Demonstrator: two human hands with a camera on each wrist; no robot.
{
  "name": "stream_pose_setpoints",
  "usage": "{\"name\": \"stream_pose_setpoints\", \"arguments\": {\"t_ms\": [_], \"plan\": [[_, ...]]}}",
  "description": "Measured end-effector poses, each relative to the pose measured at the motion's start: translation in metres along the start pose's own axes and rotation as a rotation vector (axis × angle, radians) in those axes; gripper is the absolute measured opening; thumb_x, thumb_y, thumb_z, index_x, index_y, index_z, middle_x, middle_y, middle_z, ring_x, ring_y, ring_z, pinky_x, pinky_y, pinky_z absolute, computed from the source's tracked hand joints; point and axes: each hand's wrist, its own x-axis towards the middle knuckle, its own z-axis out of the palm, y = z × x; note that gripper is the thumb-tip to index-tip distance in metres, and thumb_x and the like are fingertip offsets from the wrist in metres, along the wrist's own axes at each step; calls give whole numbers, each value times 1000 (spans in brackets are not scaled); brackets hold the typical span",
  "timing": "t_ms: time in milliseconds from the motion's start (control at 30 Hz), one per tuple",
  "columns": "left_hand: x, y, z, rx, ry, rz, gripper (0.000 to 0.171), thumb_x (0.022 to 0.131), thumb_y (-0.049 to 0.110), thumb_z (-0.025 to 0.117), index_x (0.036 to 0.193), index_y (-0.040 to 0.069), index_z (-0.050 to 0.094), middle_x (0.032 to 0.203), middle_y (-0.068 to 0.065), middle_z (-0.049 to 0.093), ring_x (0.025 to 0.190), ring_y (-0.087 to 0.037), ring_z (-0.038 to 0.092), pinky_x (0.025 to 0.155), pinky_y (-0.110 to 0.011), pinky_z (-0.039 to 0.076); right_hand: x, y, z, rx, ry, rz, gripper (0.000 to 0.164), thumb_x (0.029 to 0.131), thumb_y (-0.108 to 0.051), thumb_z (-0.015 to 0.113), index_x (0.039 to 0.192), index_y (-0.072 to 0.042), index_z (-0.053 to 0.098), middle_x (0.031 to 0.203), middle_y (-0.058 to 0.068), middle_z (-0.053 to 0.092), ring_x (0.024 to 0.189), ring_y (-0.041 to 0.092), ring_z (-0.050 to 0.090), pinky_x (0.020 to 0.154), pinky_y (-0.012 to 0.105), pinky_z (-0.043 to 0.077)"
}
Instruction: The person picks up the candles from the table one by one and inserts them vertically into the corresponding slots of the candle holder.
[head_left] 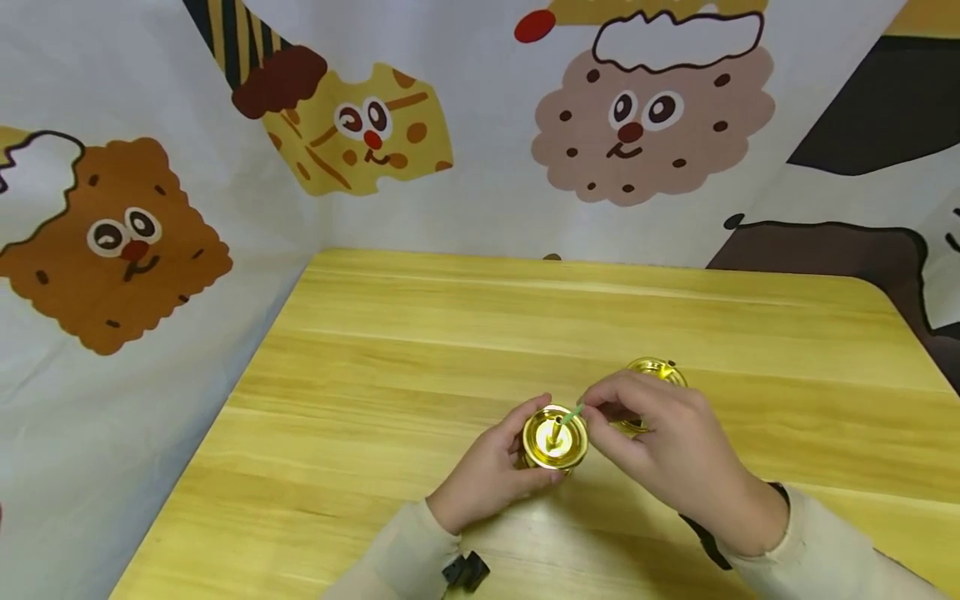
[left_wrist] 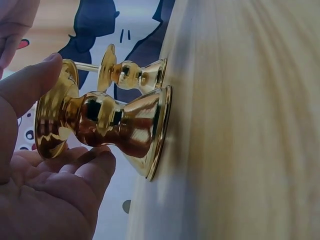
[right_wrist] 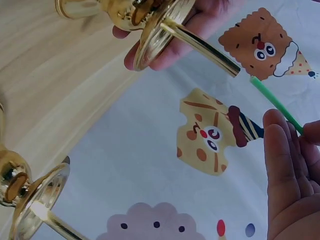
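My left hand point(head_left: 483, 475) grips a shiny gold candlestick-like stand point(left_wrist: 102, 122), thumb and fingers around its wide upper dish. The stand is upright, its flared foot at the tabletop, and a thin gold tube point(right_wrist: 202, 47) rises from the dish's middle. My right hand point(head_left: 675, 446) pinches a thin, short green stick point(right_wrist: 272, 100) between thumb and fingertips. In the right wrist view the stick's free end is close to the tube's open top. Partly hidden behind my right hand stands a second gold stand point(head_left: 662, 369) of the same shape, also with a central tube.
Both stands are on a light wooden table point(head_left: 360, 367). A white cloth point(head_left: 480, 217) printed with cartoon biscuits and cheese hangs behind and to the left. A small black object point(head_left: 467, 572) is by my left sleeve.
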Motion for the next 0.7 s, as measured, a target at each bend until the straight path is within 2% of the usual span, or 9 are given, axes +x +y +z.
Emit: {"name": "stream_pose_setpoints", "arguments": {"t_ms": [133, 300, 467, 700], "plan": [[0, 0, -1, 7, -3, 8, 87, 85, 11, 81, 157, 26, 33, 142, -2, 57, 124, -10, 58, 107, -25, 44, 4, 2, 5, -23, 1, -9, 12, 82, -3, 68, 82, -15, 70, 80, -9, 69, 71, 3, 67, 61, 15, 56], [0, 0, -2, 45, -2, 16, 88, 86, 12, 81, 157, 25, 32, 142, -1, 57, 122, -9, 58, 106, -25, 45, 3, 6, 16, -18, -44, -15, 21, 77, 4, 72, 84, -16, 69, 83, -12, 69, 74, 4, 69, 65, 14, 57], [0, 0, -3, 37, -10, 8, 87, 87, 14, 80, 158, 24, 31, 140, 0, 58, 121, -8, 59, 104, -24, 47, 1, 8, 20, 21, -59, -11, 23, 77, 6, 73, 85, -15, 69, 84, -11, 69, 75, 5, 69, 67, 13, 56], [0, 1, -1, 37, -6, -6, 89, 86, 13, 81, 159, 18, 30, 140, -1, 58, 119, -8, 60, 103, -25, 47, 2, 8, 19, 18, -72, -7, 24, 78, 6, 72, 85, -17, 68, 84, -12, 69, 74, 2, 68, 65, 13, 56]]}}
